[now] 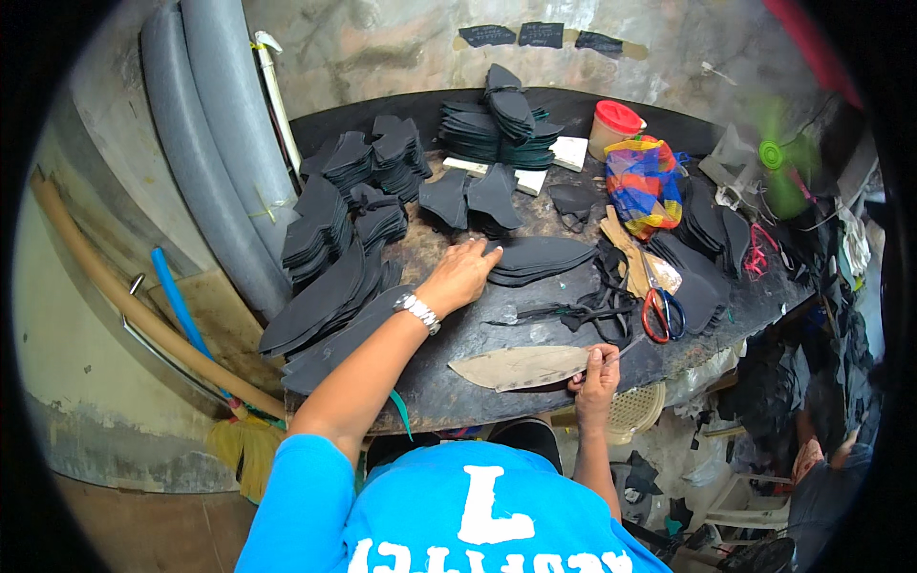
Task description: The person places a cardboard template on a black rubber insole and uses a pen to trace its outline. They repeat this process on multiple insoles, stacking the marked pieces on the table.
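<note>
Seeing my left hand [465, 272] spread flat on dark cut pieces [540, 258], right hand [597, 368] grip pinching a tan pattern [521, 367], red-lidded jar [613, 128] contents hidden, cluttered dark surface [478, 334], rough wall [382, 48].

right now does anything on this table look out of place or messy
Mostly orderly: dark cut pieces sit in stacks. The odd spot is a tangle of black scraps beside the red-handled scissors. The tan pattern piece under the right hand overhangs the table edge.
</note>
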The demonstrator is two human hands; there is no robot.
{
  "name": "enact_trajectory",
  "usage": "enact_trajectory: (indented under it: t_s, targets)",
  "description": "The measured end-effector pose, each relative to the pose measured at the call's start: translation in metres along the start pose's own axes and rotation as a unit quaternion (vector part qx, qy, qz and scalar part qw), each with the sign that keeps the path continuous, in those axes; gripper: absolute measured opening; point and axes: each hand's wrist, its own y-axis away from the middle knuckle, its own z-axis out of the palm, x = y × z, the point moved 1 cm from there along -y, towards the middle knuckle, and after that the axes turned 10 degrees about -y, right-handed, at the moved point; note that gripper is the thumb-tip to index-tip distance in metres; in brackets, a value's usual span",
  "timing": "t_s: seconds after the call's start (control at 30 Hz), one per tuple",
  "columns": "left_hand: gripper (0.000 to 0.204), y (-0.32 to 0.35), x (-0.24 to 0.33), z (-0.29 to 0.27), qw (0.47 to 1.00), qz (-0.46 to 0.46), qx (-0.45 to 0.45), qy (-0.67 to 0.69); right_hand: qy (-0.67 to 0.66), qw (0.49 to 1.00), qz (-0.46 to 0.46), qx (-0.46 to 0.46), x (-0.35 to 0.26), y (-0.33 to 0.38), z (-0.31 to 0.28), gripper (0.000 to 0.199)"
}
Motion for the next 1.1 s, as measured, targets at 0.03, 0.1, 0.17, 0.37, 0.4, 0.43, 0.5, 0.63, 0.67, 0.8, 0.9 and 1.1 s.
enact_trajectory:
  t_s: [0.03,0.1,0.17,0.37,0.4,0.43,0.5,0.63,0.67,0.8,0.9,1.1]
  targets:
    - [0.061,-0.009,0.001,0.009,0.998,0.01,0.036,-0.044,0.005,1.0,-0.003,0.001,0.0,0.0,0.0,0.015]
    - [0.059,-0.023,0.004,0.021,0.991,0.001,0.059,-0.122,-0.002,1.0,0.002,0.008,0.001,0.0,0.0,0.015]
    - [0.054,-0.028,0.007,0.023,0.993,-0.006,0.053,-0.106,-0.003,1.0,-0.005,0.008,0.002,0.0,-0.001,0.015]
    - [0.037,-0.019,0.016,0.004,0.996,-0.025,-0.015,-0.079,0.005,1.0,-0.012,0.012,0.005,0.0,-0.001,0.015]
    - [0.037,-0.012,0.019,-0.002,0.995,-0.014,0.056,-0.079,0.005,1.0,-0.015,0.005,0.004,0.0,0.0,0.015]
    - [0.038,-0.001,0.024,-0.007,0.989,-0.005,0.122,-0.078,0.001,1.0,-0.013,0.005,0.003,0.0,0.0,0.016]
    - [0.038,0.027,0.037,-0.015,0.981,0.003,0.187,-0.058,-0.015,1.0,-0.013,-0.01,0.001,0.001,0.0,0.016]
    - [0.039,0.109,0.068,-0.024,0.985,0.013,0.168,-0.038,-0.048,0.996,0.023,-0.071,-0.009,-0.001,-0.013,0.016]
    - [0.039,0.129,0.074,-0.025,0.987,0.017,0.156,-0.045,-0.069,0.994,0.023,-0.076,-0.011,-0.003,-0.016,0.016]
    - [0.045,0.205,0.097,-0.019,0.996,-0.017,0.089,-0.019,-0.052,0.998,-0.01,-0.028,-0.022,-0.007,-0.026,0.017]
    - [0.047,0.24,0.099,-0.014,0.995,-0.043,0.085,-0.019,-0.076,0.996,0.021,-0.037,-0.035,-0.009,-0.017,0.026]
    - [0.048,0.255,0.09,-0.007,0.989,-0.045,0.119,0.07,0.052,0.99,0.093,-0.089,-0.043,0.005,0.018,0.025]
